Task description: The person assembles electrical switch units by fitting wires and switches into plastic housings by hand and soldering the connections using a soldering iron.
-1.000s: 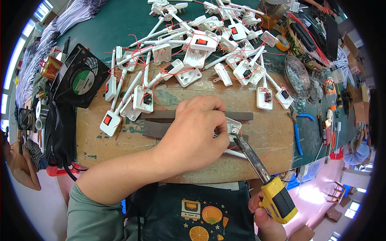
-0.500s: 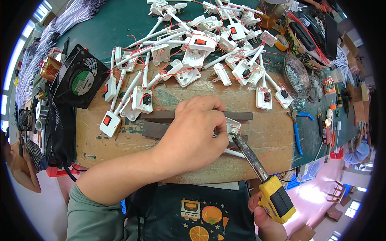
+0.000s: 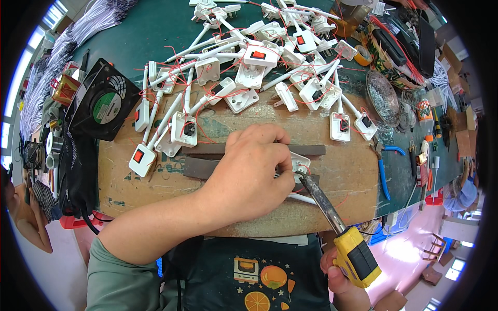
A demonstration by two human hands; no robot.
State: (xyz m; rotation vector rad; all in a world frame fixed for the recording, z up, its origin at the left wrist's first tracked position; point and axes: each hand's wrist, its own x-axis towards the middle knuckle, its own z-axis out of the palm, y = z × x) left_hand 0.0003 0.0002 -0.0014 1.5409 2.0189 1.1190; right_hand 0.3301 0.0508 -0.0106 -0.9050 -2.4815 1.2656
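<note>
My left hand (image 3: 254,168) reaches over two dark bars (image 3: 306,150), its fingers bent and closed at a small open white plastic housing (image 3: 299,161). Most of the housing and the fingertips are hidden beneath that hand. A thin red wire shows at the housing, and a white cable (image 3: 302,198) lies just below it. From the lower right, my right hand (image 3: 336,272) grips a soldering iron (image 3: 358,255) with a yellow and black handle. The iron's tip touches or almost touches the housing, close to my left thumb.
White switch and plug housings (image 3: 254,72) with red wires pile up beyond the brown board (image 3: 342,197). To the left stands a black fan (image 3: 101,101). Blue-handled pliers (image 3: 383,171) and a round metal dish (image 3: 384,98) lie right. Other people sit at both sides.
</note>
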